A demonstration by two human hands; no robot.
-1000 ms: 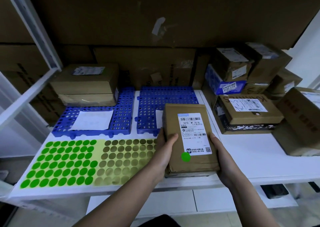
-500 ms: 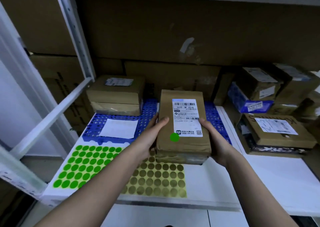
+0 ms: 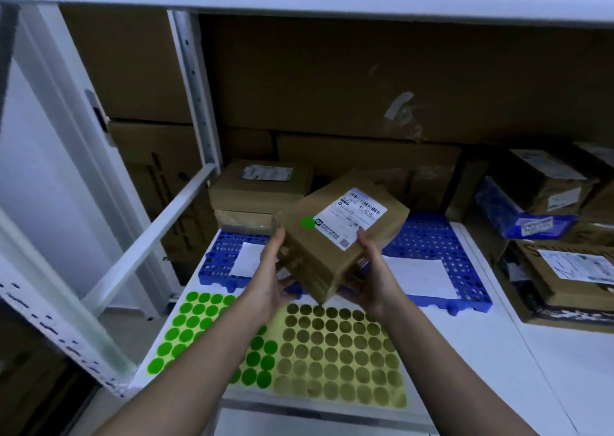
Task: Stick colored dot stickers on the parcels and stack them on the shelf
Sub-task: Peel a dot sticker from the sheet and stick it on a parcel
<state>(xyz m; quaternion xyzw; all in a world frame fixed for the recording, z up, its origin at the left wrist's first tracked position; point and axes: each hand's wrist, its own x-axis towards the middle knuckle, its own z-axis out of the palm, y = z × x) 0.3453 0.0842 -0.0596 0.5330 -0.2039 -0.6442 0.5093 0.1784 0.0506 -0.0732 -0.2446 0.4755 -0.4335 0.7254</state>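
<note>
Holding the parcel (image 3: 335, 233) in the air over the shelf (image 3: 498, 352), I am gripping it from both sides: my left hand (image 3: 270, 276) is curling round its left edge and underside, my right hand (image 3: 368, 269) is clasping its near right side. It is tilting, its far end pointing up and to the right, and a green dot sticker (image 3: 307, 222) is already sitting beside its shipping label (image 3: 352, 218).

To do this step well, I am judging that the parcel should be levelled first, then squared to the stacked parcels (image 3: 260, 193) at the far left, label up, and lowered flat so nothing slides.

Lying on the shelf are two blue perforated trays (image 3: 428, 239); the left one is carrying that stack and a white paper slip (image 3: 246, 259), the right one a larger white sheet (image 3: 418, 276). Nearer me, the green sticker sheet (image 3: 199, 322) and olive sticker sheet (image 3: 335, 356) are lying flat. More boxes (image 3: 545, 183) are piling up at the right.
</note>
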